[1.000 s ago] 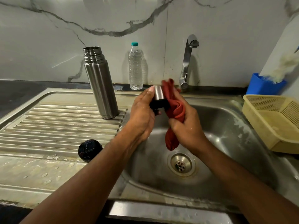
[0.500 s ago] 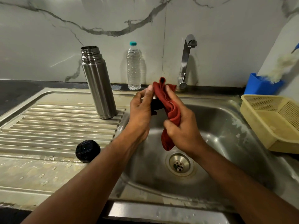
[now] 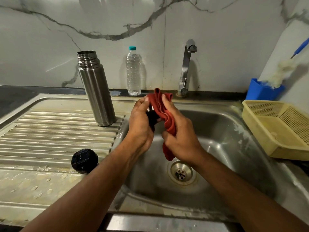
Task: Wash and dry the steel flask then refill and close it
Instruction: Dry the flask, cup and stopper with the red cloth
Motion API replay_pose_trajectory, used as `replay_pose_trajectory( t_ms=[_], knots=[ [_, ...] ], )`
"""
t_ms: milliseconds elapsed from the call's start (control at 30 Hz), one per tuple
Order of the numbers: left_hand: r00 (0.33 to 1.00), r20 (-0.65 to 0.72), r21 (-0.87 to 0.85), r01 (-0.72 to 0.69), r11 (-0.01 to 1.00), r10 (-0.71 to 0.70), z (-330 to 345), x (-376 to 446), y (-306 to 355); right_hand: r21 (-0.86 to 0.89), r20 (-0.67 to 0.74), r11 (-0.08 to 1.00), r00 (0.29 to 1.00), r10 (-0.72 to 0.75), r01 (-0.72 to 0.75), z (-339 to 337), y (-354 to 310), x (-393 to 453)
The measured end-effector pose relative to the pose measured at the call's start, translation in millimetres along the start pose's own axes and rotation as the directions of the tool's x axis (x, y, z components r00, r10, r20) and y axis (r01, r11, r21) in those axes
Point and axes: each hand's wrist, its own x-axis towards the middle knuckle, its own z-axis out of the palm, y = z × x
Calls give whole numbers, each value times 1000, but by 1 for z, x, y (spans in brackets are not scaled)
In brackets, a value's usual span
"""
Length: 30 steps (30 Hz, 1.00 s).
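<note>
The steel flask (image 3: 96,91) stands upright and uncapped on the ribbed draining board, left of my hands. Over the sink basin my left hand (image 3: 140,126) grips the flask's cup lid (image 3: 151,118), steel outside and black inside, mostly hidden by fingers and cloth. My right hand (image 3: 179,138) holds a red cloth (image 3: 164,114) pressed over that lid; the cloth's tail hangs down toward the drain. A black stopper (image 3: 84,160) lies on the draining board near its front. A clear water bottle (image 3: 133,72) with a teal cap stands against the wall.
The tap (image 3: 186,67) rises behind the sink basin (image 3: 217,128), its spout closed off from any visible flow. A yellow plastic basket (image 3: 275,128) sits at the right rim, a blue holder (image 3: 262,89) with a brush behind it. Water drops dot the front counter.
Both hands have risen slightly and the cloth has wrapped further over the lid, which showed its steel side a second ago and is now nearly covered.
</note>
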Motion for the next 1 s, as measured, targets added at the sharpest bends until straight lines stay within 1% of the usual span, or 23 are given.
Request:
replay_pose_trajectory(
  t_ms=[67, 133, 200, 267, 367, 433, 500, 633, 667, 767, 800, 933, 1000],
  knots=[
    [998, 57, 19, -7, 1000, 6, 1, -1, -1, 77, -29, 991, 994, 110, -107, -4, 5, 4],
    [998, 55, 31, -17, 999, 15, 2, 0, -4, 122, -22, 979, 986, 166, -162, -3, 5, 4],
    [999, 10, 47, -41, 998, 41, -1, 3, -3, 127, -8, 985, 993, 118, -116, 1, 2, 1],
    [999, 1, 60, -49, 997, 49, -4, 5, -1, 138, 5, 988, 997, 74, -74, 4, -1, -1],
    [999, 29, 61, -37, 997, 35, -2, 3, 0, 174, -14, 979, 993, 115, -111, -1, 4, 3],
    [999, 21, 56, -49, 997, 48, 1, 0, 1, 217, -4, 967, 990, 140, -136, -3, 7, 4],
    [999, 1, 43, -41, 998, 41, 2, 1, 2, 167, -20, 980, 993, 114, -109, -3, 5, 1],
    [999, -49, 37, 3, 999, -1, -2, 2, 4, 33, -21, 999, 999, -35, 36, 3, -5, -3],
    [999, -37, 35, 17, 999, -15, -2, 2, 3, 20, -27, 999, 999, -25, 26, 2, -5, -2],
    [998, -19, 11, 54, 998, -54, 2, 2, 1, 77, -65, 987, 987, 148, -143, -3, 5, 3],
    [998, -24, -4, 63, 998, -63, 3, 3, 0, 101, -65, 980, 982, 177, -170, -4, 7, 4],
    [994, -42, -88, 94, 992, -98, -2, 8, 2, 206, -27, 960, 980, 197, -188, -3, 3, 7],
    [991, -42, -137, 117, 984, -124, -6, 10, 4, 241, -35, 948, 974, 224, -209, -1, -1, 7]
  ],
)
